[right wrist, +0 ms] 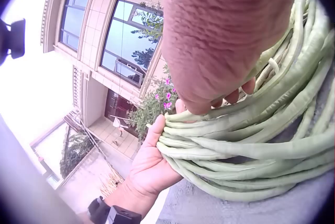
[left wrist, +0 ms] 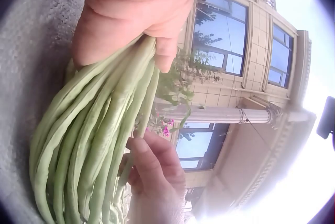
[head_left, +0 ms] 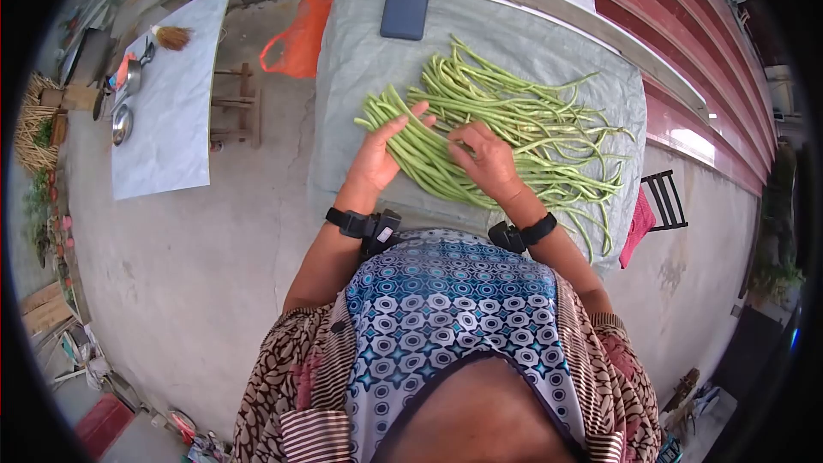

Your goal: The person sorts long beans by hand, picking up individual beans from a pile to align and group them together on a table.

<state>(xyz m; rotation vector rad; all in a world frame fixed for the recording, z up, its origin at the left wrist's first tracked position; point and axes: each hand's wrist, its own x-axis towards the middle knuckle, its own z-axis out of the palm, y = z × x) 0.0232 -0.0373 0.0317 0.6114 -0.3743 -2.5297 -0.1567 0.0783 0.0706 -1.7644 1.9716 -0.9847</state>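
My left hand (head_left: 375,159) grips a bundle of long green beans (head_left: 420,163) near one end, thumb lying across them. The bundle slants down to the right over the grey-covered table (head_left: 347,60). In the left wrist view the beans (left wrist: 89,145) hang in a thick bunch below the palm. My right hand (head_left: 490,163) is at the bundle's right side with its fingers curled. There the right hand's thumb and forefinger (left wrist: 149,164) pinch one bean at the bunch's edge. A loose pile of more long beans (head_left: 514,107) spreads behind and to the right.
A dark phone (head_left: 406,3) lies at the table's far edge, with an orange plastic bag (head_left: 300,34) to its left. Further left, a white-topped table (head_left: 176,111) bears a small broom (head_left: 171,37) and metal bowls (head_left: 122,124). A black folding stool (head_left: 666,200) stands at the right.
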